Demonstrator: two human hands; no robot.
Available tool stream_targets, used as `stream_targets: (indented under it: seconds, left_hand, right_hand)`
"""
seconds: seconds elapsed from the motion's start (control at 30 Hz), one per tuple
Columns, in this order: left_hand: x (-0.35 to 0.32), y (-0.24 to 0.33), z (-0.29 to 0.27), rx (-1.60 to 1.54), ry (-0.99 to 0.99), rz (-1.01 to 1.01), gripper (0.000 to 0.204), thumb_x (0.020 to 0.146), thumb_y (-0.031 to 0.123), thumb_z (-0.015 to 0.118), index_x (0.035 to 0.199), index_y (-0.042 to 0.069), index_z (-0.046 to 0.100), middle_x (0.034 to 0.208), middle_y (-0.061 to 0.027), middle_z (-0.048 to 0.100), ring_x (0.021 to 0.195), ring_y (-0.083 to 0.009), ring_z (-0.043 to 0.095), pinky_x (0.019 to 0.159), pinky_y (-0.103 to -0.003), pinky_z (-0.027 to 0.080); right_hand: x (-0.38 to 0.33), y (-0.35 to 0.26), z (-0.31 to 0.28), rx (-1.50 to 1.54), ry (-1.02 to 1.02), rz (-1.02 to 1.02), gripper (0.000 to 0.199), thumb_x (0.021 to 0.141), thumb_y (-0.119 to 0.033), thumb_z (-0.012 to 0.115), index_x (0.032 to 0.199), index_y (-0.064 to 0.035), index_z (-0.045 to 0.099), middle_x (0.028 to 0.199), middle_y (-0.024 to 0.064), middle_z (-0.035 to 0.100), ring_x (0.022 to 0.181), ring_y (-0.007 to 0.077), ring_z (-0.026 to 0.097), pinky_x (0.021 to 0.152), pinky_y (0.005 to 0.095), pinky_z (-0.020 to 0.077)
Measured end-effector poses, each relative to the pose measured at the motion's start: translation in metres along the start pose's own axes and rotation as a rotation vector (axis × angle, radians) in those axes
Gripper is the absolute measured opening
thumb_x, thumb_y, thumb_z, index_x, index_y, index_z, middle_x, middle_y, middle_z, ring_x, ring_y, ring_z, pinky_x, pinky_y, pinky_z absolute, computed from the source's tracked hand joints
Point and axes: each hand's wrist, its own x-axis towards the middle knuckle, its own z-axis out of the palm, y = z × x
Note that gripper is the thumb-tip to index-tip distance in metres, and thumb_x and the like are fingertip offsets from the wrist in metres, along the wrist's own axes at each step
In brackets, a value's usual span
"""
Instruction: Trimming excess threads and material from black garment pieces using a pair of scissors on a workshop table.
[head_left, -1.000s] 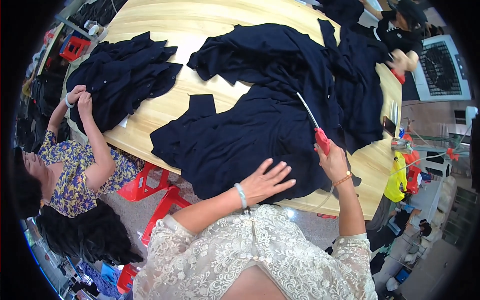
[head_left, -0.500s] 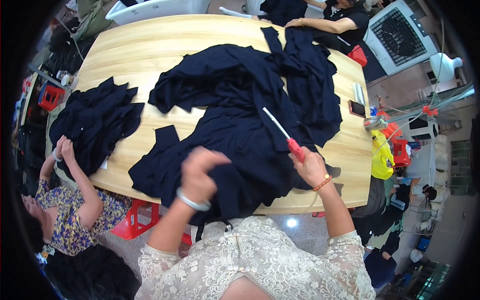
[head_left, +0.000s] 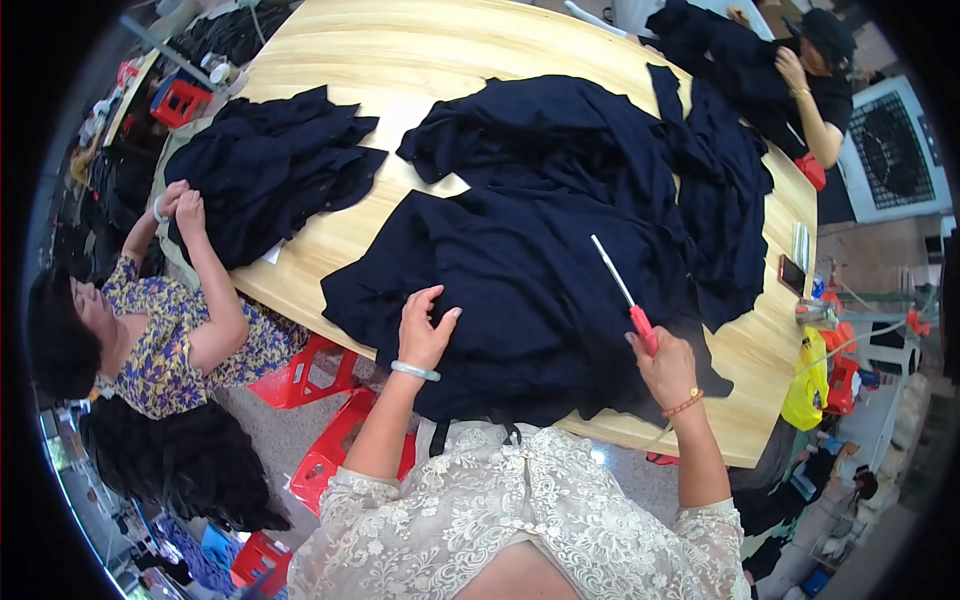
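Observation:
Dark navy garments (head_left: 520,250) are spread over the wooden table in front of me, one lying nearest with its lower edge at my waist. My right hand (head_left: 668,368) is wrapped round the red handle of a tool with a long thin metal rod (head_left: 618,275); its exact kind I cannot make out. The rod points up and to the left, above the cloth. A thin cord seems to trail below my right wrist. My left hand (head_left: 425,330) is at the near left part of the cloth, thumb and fingers apart, holding nothing.
On the left a person's hands (head_left: 183,203) hold another dark garment pile (head_left: 270,170). At the far right another person (head_left: 805,85) handles dark cloth. A phone (head_left: 791,274) lies at the right of the wooden table (head_left: 330,55). Red stools (head_left: 325,455) stand below its edge.
The view has shifted, so the table sits farther right. My left hand has opened out from a blurred curl. The near cloth lies more spread out. The far person has lifted dark cloth.

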Motion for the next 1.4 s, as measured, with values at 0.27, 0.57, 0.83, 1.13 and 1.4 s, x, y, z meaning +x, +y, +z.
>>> stream_targets:
  seconds: [0.27, 0.57, 0.83, 1.13, 1.4]
  left_hand:
    - [0.02, -0.012, -0.007, -0.358, -0.204, -0.366, 0.042, 0.07, 0.009, 0.079, 0.106, -0.001, 0.059, 0.081, -0.0002, 0.061, 0.07, -0.0103, 0.055, 0.068, -0.025, 0.048]
    - [-0.022, 0.006, -0.017, -0.833, -0.512, -0.696, 0.01, 0.083, 0.009, 0.069, 0.084, 0.01, 0.06, 0.07, 0.0059, 0.057, 0.058, -0.002, 0.052, 0.05, -0.016, 0.037]
    - [-0.022, 0.015, -0.026, -1.054, -0.423, -0.93, 0.009, 0.088, 0.012, 0.065, 0.085, 0.008, 0.057, 0.072, -0.0001, 0.06, 0.057, -0.0106, 0.06, 0.047, -0.019, 0.043]
    - [-0.034, 0.008, -0.013, -1.161, -0.44, -0.908, 0.003, 0.088, 0.008, 0.063, 0.089, 0.007, 0.059, 0.081, -0.006, 0.066, 0.084, -0.0256, 0.069, 0.071, -0.031, 0.057]
    - [-0.045, 0.003, 0.004, -0.975, -0.303, -0.783, 0.008, 0.085, 0.006, 0.066, 0.086, 0.007, 0.059, 0.079, -0.0049, 0.064, 0.077, -0.0209, 0.068, 0.072, -0.033, 0.058]
  right_hand:
    - [0.007, -0.008, 0.066, -0.011, -0.006, -0.196, 0.044, 0.071, -0.017, 0.076, 0.103, -0.0012, 0.05, 0.096, 0.0213, 0.058, 0.086, 0.0401, 0.06, 0.072, 0.0452, 0.051]
    - [0.038, 0.046, -0.01, -0.267, 0.069, -0.024, 0.034, 0.082, -0.031, 0.068, 0.083, 0.0012, 0.056, 0.085, 0.0217, 0.058, 0.076, 0.0407, 0.061, 0.066, 0.0473, 0.0488]
    - [-0.027, -0.017, 0.001, -0.014, -0.14, -0.094, 0.024, 0.084, -0.015, 0.065, 0.096, -0.0042, 0.046, 0.09, 0.0211, 0.057, 0.076, 0.0437, 0.059, 0.066, 0.0484, 0.0474]
    - [-0.036, -0.039, 0.015, 0.113, -0.34, -0.564, 0.022, 0.077, -0.007, 0.064, 0.098, -0.0076, 0.057, 0.086, 0.0118, 0.062, 0.082, 0.0315, 0.061, 0.07, 0.0398, 0.0497]
    - [-0.053, -0.046, 0.023, -0.095, -0.599, -0.477, 0.02, 0.079, -0.013, 0.062, 0.095, -0.0045, 0.052, 0.073, 0.018, 0.064, 0.071, 0.0334, 0.065, 0.064, 0.0431, 0.0503]
